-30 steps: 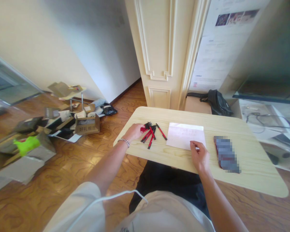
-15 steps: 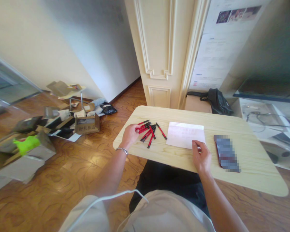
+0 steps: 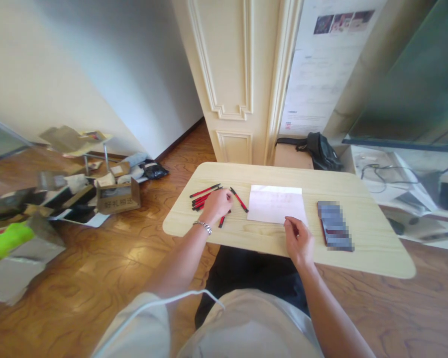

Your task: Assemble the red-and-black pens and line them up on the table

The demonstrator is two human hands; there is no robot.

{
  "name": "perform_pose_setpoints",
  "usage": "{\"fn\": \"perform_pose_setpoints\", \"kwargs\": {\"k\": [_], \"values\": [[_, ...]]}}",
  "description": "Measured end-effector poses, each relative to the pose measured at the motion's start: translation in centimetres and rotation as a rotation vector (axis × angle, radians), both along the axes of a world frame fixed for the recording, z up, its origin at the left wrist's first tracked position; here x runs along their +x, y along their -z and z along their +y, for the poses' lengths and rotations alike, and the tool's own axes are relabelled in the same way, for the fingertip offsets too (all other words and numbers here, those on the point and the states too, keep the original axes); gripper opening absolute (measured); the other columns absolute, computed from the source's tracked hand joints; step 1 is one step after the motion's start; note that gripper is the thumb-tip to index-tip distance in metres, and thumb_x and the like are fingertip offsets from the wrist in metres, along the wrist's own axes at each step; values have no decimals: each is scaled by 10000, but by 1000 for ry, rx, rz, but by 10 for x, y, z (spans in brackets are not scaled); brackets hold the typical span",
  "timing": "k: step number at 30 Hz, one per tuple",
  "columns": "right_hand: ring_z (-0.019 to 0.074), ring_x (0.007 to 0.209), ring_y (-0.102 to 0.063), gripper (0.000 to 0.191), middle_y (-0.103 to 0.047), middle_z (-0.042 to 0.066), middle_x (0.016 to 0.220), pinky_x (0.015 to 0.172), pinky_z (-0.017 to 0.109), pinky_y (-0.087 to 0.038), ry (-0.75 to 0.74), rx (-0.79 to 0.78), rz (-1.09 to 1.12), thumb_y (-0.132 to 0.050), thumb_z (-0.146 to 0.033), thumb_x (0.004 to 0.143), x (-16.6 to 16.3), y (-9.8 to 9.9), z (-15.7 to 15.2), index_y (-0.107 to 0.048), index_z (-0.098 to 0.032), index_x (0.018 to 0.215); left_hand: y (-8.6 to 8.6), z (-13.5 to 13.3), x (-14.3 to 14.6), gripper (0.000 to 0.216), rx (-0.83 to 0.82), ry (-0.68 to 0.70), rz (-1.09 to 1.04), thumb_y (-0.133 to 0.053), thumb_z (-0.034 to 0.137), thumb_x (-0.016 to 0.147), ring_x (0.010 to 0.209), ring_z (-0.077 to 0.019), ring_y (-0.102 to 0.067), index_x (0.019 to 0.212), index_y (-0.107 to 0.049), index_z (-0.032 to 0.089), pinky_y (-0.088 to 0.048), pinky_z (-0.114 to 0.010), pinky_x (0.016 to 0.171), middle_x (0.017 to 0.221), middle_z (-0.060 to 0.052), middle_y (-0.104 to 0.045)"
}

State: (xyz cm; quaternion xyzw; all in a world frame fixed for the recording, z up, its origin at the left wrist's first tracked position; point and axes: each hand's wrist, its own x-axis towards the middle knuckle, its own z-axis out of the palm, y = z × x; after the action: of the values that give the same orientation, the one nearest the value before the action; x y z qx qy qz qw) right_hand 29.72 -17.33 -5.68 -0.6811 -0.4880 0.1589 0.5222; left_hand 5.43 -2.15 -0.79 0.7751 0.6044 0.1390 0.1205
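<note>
Several red and black pens [image 3: 202, 194] lie in a loose pile on the left part of a pale wooden table [image 3: 366, 253]. My left hand [image 3: 217, 205], with a bracelet at the wrist, rests on the right side of that pile with its fingers curled over some pens. One pen [image 3: 239, 199] lies apart, just right of the hand. A white sheet of paper [image 3: 276, 210] lies in the middle of the table. My right hand [image 3: 297, 239] sits at the sheet's near right corner, fingers bent and pressed on its edge.
A phone-sized dark object [image 3: 334, 224] lies right of the paper. Cardboard boxes and clutter [image 3: 117, 195] cover the wooden floor at the left. A black bag [image 3: 318, 149] sits beyond the table by a cream door frame. A glass cabinet stands at the right.
My left hand moved right from the pile's left end onto its right side, leaving a few pens spread at the left. The right hand stayed on the paper's corner. The view shifted right.
</note>
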Motion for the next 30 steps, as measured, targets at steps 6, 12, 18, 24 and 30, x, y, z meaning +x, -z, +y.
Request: {"fn": "perform_pose_setpoints", "kwargs": {"k": [6,12,18,24,30], "values": [[170,687,-588,379,-686,71,831,677,293,-469,-29,-20,77,-466,-451,874,0,3,2,-673,-166,1013,4,25,42,268,-1,7,188,-556,332,786,862,-271,-662,907,-701,141,-494,-327,736,886,-170,-709],[166,665,-581,367,-687,66,823,667,288,-465,-42,-9,86,-452,-439,879,0,1,2,-670,-173,1007,13,42,52,236,-103,-19,236,-605,206,683,844,-278,-678,868,-712,107,-492,-296,697,816,-205,-708],[162,666,-567,342,-684,63,850,666,284,-462,-49,-10,98,-450,-417,887,1,0,2,-662,-181,1014,6,45,47,214,-127,-16,216,-602,165,652,788,-279,-679,843,-680,107,-481,-296,652,752,-184,-700],[160,655,-557,330,-686,61,872,673,289,-460,-43,5,85,-441,-401,888,1,1,4,-667,-193,1010,-8,27,38,393,16,-143,-201,-618,303,743,839,-232,-674,1099,-527,165,-497,-299,723,857,-88,-707],[164,708,-566,315,-674,60,880,691,285,-457,-12,27,76,-435,-388,897,-1,-1,4,-657,-198,1015,3,-27,74,463,-246,8,-815,-611,369,783,735,-155,-677,1174,-477,160,-533,-262,660,906,-78,-695]]}}
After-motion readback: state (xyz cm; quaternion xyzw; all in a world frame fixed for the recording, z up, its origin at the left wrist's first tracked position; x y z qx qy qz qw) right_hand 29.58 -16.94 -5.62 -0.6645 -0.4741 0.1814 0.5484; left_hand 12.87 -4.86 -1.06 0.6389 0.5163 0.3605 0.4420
